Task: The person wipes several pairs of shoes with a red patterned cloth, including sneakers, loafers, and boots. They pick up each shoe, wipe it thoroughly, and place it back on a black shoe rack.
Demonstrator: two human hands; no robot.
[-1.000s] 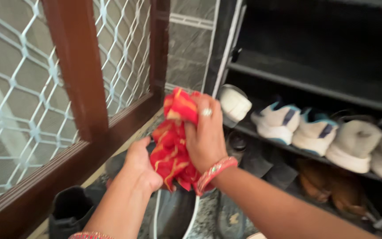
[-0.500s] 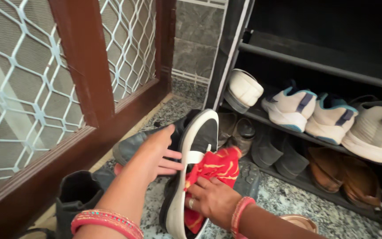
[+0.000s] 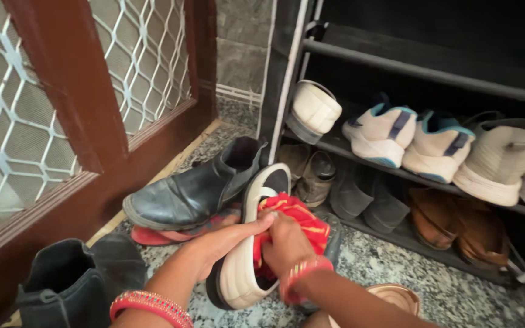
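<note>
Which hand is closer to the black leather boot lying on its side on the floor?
Left. The left hand grips the white-soled shoe just below the black boot. The right hand, holding the red cloth, is farther away.

**Cloth goes from the air down into the shoe**

A second ago I hold the red cloth [image 3: 290,222] bunched up in front of me with both hands, above the floor. Now my right hand [image 3: 284,243] presses it down against the inside of the cream-soled shoe [image 3: 244,267], and my left hand [image 3: 223,243] has let go of the cloth and grips the shoe's side instead. Half a second ago my left fingers are spread open over the shoe; now they are closed on its sole edge. My view has dropped and moved closer, so the black boot [image 3: 195,191] beside the shoe now shows fully.
</note>
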